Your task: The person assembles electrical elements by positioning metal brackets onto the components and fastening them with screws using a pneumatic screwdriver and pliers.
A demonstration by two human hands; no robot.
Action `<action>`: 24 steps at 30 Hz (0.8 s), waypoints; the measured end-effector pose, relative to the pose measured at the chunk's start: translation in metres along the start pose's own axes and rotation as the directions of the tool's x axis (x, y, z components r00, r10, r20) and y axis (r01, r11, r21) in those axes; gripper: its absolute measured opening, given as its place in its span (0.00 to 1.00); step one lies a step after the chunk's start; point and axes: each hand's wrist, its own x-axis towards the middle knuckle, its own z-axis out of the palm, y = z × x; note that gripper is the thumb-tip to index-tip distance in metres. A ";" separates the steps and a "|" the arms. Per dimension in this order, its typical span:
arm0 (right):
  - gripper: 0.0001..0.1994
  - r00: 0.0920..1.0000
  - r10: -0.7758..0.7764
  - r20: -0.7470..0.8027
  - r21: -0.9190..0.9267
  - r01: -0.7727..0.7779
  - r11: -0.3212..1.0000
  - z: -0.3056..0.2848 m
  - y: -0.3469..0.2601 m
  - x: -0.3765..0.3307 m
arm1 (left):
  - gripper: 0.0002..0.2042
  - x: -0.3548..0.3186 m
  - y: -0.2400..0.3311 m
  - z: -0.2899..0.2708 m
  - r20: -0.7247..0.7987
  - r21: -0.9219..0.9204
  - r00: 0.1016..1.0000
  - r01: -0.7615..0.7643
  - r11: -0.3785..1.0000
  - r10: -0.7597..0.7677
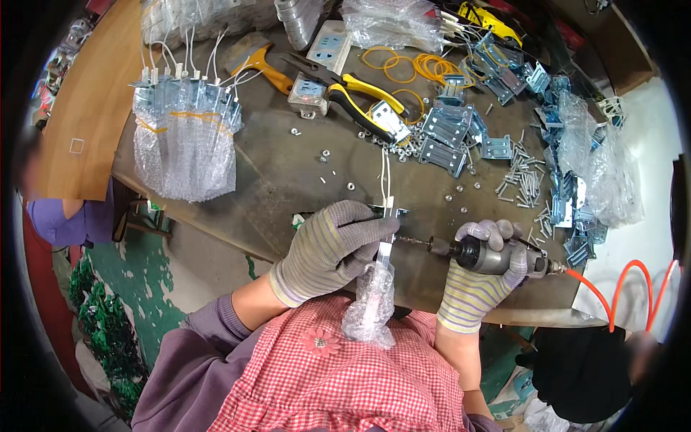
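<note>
In a grey striped work glove, my left hand [331, 241] is closed on a slim bubble-wrapped part [370, 309] at the table's near edge. Two white wires [386, 176] rise from the part's top, and a small metal bracket sits by my fingertips, mostly hidden. My right hand [486, 270], gloved alike, wraps round a black and grey air screwdriver [497, 257]. Its bit [414, 240] points left at the bracket; whether it touches a screw I cannot tell. An orange air hose [594, 288] runs off from the tool's back end.
Bundled bubble-wrapped parts [186, 144] lie at the left. Yellow-black pliers [353, 93], an orange-handled tool [266, 68], loose nuts [410, 147] and yellow bands [435, 70] lie beyond my hands. Metal brackets [446, 129] and screws [525, 176] spread to the right. Another person's sleeve [68, 216] shows far left.
</note>
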 end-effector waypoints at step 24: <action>0.13 0.999 0.023 0.025 -0.063 -0.021 0.998 -0.002 0.003 0.002 | 0.07 0.025 -0.026 -0.023 -0.126 0.397 0.983 0.172 0.901 -0.132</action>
